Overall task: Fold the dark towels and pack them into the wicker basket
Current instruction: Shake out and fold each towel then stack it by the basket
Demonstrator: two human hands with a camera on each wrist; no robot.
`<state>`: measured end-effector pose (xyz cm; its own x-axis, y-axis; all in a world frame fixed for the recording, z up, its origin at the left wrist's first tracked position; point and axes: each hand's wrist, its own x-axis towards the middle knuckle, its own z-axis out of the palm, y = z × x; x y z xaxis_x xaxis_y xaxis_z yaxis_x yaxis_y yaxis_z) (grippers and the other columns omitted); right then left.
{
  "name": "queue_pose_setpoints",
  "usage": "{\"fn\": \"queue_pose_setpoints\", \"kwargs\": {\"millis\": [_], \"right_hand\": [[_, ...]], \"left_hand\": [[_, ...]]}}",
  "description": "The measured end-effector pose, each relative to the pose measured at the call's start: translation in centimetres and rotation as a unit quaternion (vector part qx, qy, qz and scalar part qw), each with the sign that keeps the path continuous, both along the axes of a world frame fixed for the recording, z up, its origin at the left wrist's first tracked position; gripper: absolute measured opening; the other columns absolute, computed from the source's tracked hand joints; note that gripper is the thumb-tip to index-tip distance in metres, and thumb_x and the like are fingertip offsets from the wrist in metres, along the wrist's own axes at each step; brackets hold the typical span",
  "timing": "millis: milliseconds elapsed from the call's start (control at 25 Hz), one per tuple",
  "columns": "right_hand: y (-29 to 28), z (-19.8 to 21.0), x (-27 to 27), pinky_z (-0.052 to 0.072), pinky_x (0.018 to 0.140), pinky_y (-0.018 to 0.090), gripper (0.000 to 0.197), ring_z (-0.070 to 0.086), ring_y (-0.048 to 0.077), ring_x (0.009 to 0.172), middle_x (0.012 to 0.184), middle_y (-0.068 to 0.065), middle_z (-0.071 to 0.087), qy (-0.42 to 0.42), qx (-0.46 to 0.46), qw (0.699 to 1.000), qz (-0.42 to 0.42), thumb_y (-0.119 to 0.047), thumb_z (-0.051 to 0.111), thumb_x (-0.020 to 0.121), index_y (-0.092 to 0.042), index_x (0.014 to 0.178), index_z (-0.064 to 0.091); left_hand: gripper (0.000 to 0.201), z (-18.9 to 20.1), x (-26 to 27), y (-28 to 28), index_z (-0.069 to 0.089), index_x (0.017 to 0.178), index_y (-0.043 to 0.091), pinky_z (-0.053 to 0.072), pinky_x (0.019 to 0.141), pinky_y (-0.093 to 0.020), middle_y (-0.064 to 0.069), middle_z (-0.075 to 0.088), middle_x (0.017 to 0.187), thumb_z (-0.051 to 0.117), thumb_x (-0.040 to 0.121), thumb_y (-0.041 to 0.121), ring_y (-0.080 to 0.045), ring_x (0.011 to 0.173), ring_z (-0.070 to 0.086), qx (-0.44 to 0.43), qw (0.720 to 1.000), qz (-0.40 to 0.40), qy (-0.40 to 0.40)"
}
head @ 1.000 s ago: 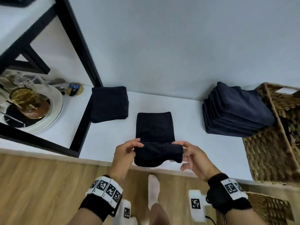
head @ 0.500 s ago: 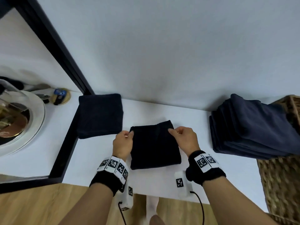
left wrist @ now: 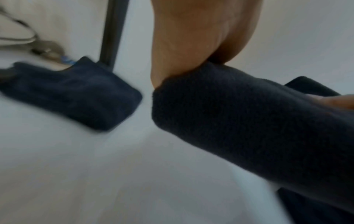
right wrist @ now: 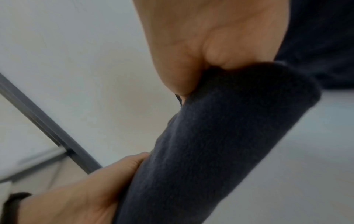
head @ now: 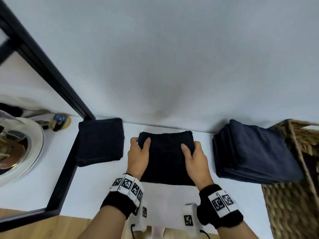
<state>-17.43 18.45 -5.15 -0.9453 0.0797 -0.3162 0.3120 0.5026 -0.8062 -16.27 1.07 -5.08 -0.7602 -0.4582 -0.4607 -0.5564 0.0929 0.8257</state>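
Observation:
A folded dark towel (head: pixel 165 157) lies in the middle of the white table (head: pixel 51 185). My left hand (head: pixel 138 152) grips its left side near the far corner, thumb on top. My right hand (head: pixel 194 156) grips its right side the same way. In the wrist views the thick folded towel (left wrist: pixel 249 121) (right wrist: pixel 220 144) is pinched between thumb and fingers and looks raised off the table at that end. Another folded dark towel (head: pixel 100 140) (left wrist: pixel 76 94) lies to the left. A stack of dark blue towels (head: pixel 255 152) leans on the wicker basket (head: pixel 293 195) at the right.
A black metal frame (head: pixel 51 75) rises at the left and crosses the table. Beyond it sit a round white tray (head: pixel 32 152) with glassware and a small round tin (head: pixel 60 120). A pale wall stands close behind the table. The wooden floor shows below the table's front edge.
The near half of the towel was carried over the far half, making a shorter, thicker fold. Both hands moved away from me to the towel's sides, and the view tipped forward.

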Motion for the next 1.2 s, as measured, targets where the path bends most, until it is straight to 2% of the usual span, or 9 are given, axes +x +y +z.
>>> {"fn": "queue_pose_setpoints", "kwargs": {"millis": [120, 280, 480, 560, 720, 800, 880, 1000, 1200], "right_hand": [[4.6, 9.7, -1.6, 0.040, 0.062, 0.011, 0.025, 0.056, 0.001, 0.080, 0.088, -0.012, 0.060, 0.104, 0.014, 0.994, -0.038, -0.041, 0.055, 0.094, -0.018, 0.104, 0.051], [14.0, 18.3, -4.6, 0.040, 0.066, 0.026, 0.034, 0.057, 0.015, 0.084, 0.090, -0.006, 0.060, 0.162, 0.061, 0.979, -0.105, -0.045, 0.060, 0.090, -0.018, 0.108, 0.052], [23.5, 15.8, -7.1, 0.043, 0.085, 0.034, 0.052, 0.057, 0.032, 0.114, 0.123, 0.014, 0.061, 0.059, 0.163, 0.977, -0.122, -0.038, 0.063, 0.090, -0.008, 0.129, 0.047], [24.9, 12.5, -7.0, 0.039, 0.100, 0.037, 0.057, 0.048, 0.033, 0.126, 0.136, 0.019, 0.052, 0.049, 0.248, 0.965, -0.065, -0.035, 0.062, 0.091, -0.007, 0.136, 0.043], [23.7, 7.7, -6.0, 0.029, 0.113, 0.039, 0.063, 0.035, 0.027, 0.141, 0.151, 0.010, 0.039, 0.109, 0.340, 0.929, 0.095, -0.056, 0.033, 0.094, -0.018, 0.145, 0.042], [23.6, 5.4, -5.0, 0.026, 0.115, 0.041, 0.080, 0.028, 0.023, 0.145, 0.157, 0.006, 0.030, 0.043, 0.385, 0.912, 0.132, -0.064, 0.006, 0.085, -0.025, 0.150, 0.031], [24.3, 3.7, -4.6, 0.021, 0.117, 0.041, 0.072, 0.022, 0.021, 0.147, 0.159, 0.004, 0.024, 0.010, 0.400, 0.908, 0.120, -0.062, 0.008, 0.091, -0.027, 0.152, 0.023], [24.4, 4.5, -5.2, 0.018, 0.118, 0.043, 0.053, 0.020, 0.020, 0.147, 0.159, 0.002, 0.024, -0.008, 0.385, 0.916, 0.112, -0.045, 0.031, 0.101, -0.028, 0.151, 0.025], [17.0, 9.9, -6.3, 0.042, 0.102, 0.045, 0.034, 0.057, 0.028, 0.116, 0.123, 0.009, 0.064, 0.190, 0.223, 0.956, -0.029, -0.013, 0.056, 0.087, -0.012, 0.121, 0.062]], "left_hand": [[0.031, 8.5, -2.7, 4.2, 0.041, 0.120, 0.027, 0.039, 0.066, -0.015, 0.017, 0.052, 0.094, 0.050, 0.096, 0.043, 0.000, 0.087, 0.052, 0.032, 0.994, -0.046, 0.095], [0.042, 16.2, -7.0, 12.3, 0.037, 0.131, 0.026, 0.042, 0.079, -0.023, 0.009, 0.054, 0.107, 0.051, 0.096, 0.043, -0.012, 0.097, 0.055, 0.058, 0.973, -0.157, 0.159], [0.069, 15.1, -10.6, 20.7, 0.019, 0.149, 0.019, 0.041, 0.106, -0.039, -0.012, 0.036, 0.147, 0.054, 0.094, 0.043, -0.030, 0.130, 0.044, 0.013, 0.945, -0.319, 0.074], [0.074, 12.8, -10.4, 23.0, 0.014, 0.151, 0.016, 0.034, 0.111, -0.044, -0.015, 0.019, 0.154, 0.050, 0.095, 0.047, -0.035, 0.137, 0.032, -0.146, 0.892, -0.427, 0.042], [0.076, 8.5, -8.2, 24.9, 0.011, 0.154, 0.019, 0.013, 0.116, -0.056, -0.007, 0.002, 0.162, 0.027, 0.094, 0.063, -0.028, 0.149, -0.001, -0.359, 0.700, -0.611, 0.087], [0.089, 6.3, -7.7, 25.1, 0.006, 0.154, 0.020, 0.009, 0.116, -0.057, -0.005, -0.002, 0.163, 0.005, 0.084, 0.074, -0.026, 0.149, -0.007, -0.387, 0.660, -0.641, 0.066], [0.106, 5.2, -7.9, 25.0, 0.003, 0.154, 0.021, 0.007, 0.117, -0.057, -0.004, -0.005, 0.163, -0.014, 0.066, 0.075, -0.024, 0.149, -0.010, -0.410, 0.642, -0.643, 0.074], [0.110, 5.9, -8.0, 25.2, 0.011, 0.154, 0.021, 0.007, 0.118, -0.055, -0.005, 0.001, 0.163, -0.016, 0.062, 0.074, -0.023, 0.150, -0.006, -0.347, 0.681, -0.638, 0.091], [0.069, 5.4, -8.1, 16.9, 0.048, 0.136, 0.021, 0.039, 0.101, -0.045, -0.003, 0.053, 0.137, 0.020, 0.091, 0.065, -0.025, 0.122, 0.051, -0.238, 0.846, -0.432, 0.204]]}}
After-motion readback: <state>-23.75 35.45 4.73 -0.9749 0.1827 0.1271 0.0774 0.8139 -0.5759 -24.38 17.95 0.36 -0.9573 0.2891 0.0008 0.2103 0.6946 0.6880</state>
